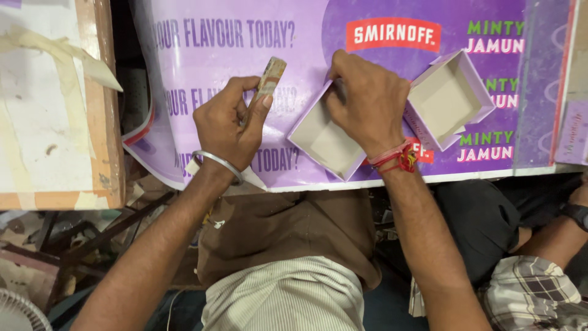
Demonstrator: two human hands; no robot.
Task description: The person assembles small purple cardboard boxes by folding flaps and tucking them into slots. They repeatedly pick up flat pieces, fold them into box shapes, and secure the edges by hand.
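Left hand: the left hand [228,125] is raised just above the purple printed sheet [318,43], fingers curled, a metal bangle [215,163] round the wrist.
Left grip: closed around a small flat brown tool [269,78], pinched between thumb and fingers, with its upper end sticking up and tilted to the right; what kind of tool it is cannot be told.
Right hand: the right hand [367,101] is palm down over the far corner of the near box [324,140], red threads [398,156] tied at the wrist.
Right grip: fingers are bent down onto the box's upper edge, pressing or pinching it; a dark sliver shows under the fingers, too hidden to name.
Near box: an open shallow square cardboard box, pale inside and lilac outside, turned like a diamond near the front edge of the tabletop, between the two hands.
Second box: the second box [450,98], of the same kind, is open and upright, just right of the right hand, touching or nearly touching its outer edge.
Tabletop: it is covered by the purple printed sheet, whose front edge runs just below both wrists.
Left side: a worn pale board [52,110] with tape strips is apart from the sheet.
Right edge: another person's arm with a dark wristband [577,213] is below the tabletop edge.
Lower left: part of a fan grille [18,312] is visible.
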